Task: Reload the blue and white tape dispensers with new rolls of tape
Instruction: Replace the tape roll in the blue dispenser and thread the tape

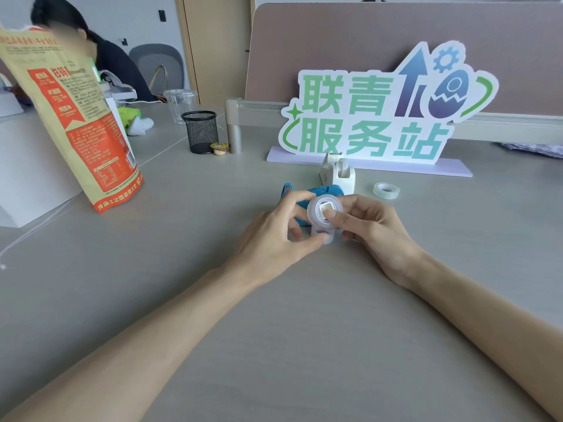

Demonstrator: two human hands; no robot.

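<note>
Head view:
Writing: sign (374,117) reads 联青服务站; orange bag (88,129) print mostly too small.
Hands: left hand (274,239) and right hand (371,226) both pinch tape roll (323,210), hole facing camera.
Dispensers: blue dispenser (320,193) behind roll, long axis L-R probably; white dispenser (338,173) upright behind; spare roll (386,190) flat, to the right.
Surface: grey desk (274,345), office.

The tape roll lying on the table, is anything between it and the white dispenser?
Nothing visible. The clear tape roll lies flat on the grey table, just right of the upright white plastic tape dispenser, with only bare tabletop between them. Both hands are busy nearer the camera.
</note>
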